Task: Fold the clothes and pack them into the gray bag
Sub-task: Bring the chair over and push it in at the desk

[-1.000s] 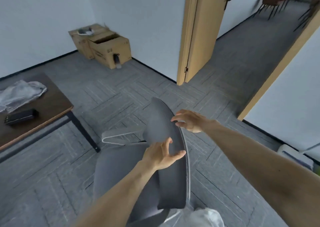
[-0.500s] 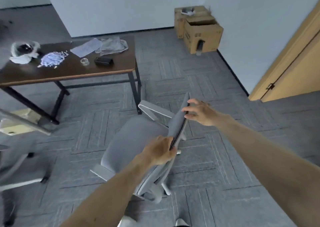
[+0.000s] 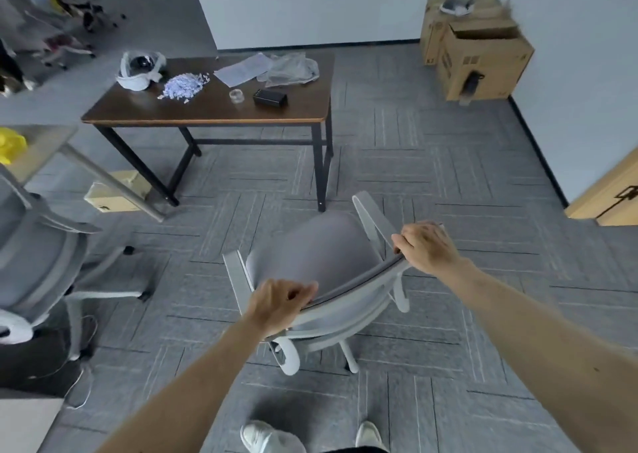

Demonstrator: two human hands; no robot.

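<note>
- Squarely ahead, a gray office chair (image 3: 317, 245) faces away from the person, with a smooth padded seat, a thin curved backrest rimmed in white plastic, and two white armrests (image 3: 371, 217).
- Left hand (image 3: 279, 302) grips the backrest's top edge, fingers curled over it.
- Right hand (image 3: 428, 247) holds the same edge further along, fingers also hooked over the rim.
- Where the clothes and the gray bag are cannot be told from this view.
- Beyond the chair stands a dark wooden table (image 3: 214, 110) on black metal legs.
- On it lie a pile of small lilac pieces (image 3: 183, 86), one sheet of paper (image 3: 241, 69), crumpled clear plastic (image 3: 290, 69), a roll of clear tape (image 3: 237, 95) and a small black box (image 3: 270, 98).
- Two brown cardboard boxes (image 3: 483, 62) sit against the wall at the far right, the nearer one open at the top.
- A second gray office chair (image 3: 38, 245) stands at the left, well apart from the first.
- Gray carpet tiles (image 3: 448, 162) with striped patterns cover the floor.
- Two white shoes (image 3: 269, 437) show at the bottom edge.
</note>
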